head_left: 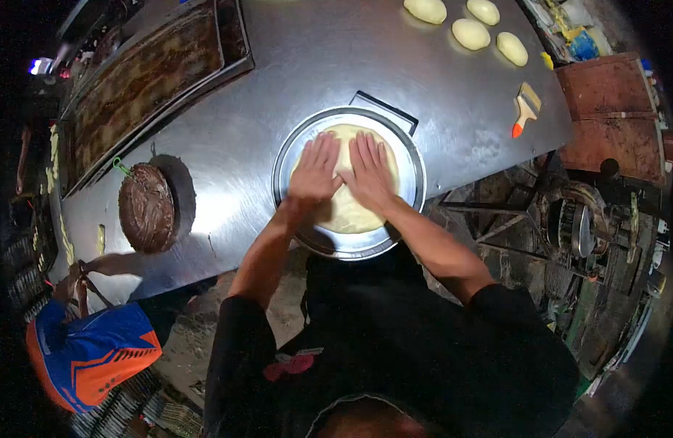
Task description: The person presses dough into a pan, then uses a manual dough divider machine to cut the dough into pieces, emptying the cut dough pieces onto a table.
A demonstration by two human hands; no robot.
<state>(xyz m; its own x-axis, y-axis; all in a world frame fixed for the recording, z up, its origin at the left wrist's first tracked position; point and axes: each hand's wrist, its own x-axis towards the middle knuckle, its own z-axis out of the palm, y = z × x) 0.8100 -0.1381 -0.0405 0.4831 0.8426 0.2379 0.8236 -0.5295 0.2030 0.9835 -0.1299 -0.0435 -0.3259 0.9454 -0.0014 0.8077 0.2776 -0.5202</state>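
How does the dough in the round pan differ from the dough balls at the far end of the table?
The dough in the pan is a flat disc; the dough balls are plump mounds. It lies in a round metal pan; they sit on the bare steel table. The left hand and right hand lie flat on it; nothing touches them. Both are pale yellow.

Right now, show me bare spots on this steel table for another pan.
The table is bare between the pan and the dough balls, and between the pan and the dark round disc. Crowded: dough balls and brush at the far right; the long tray fills the left.
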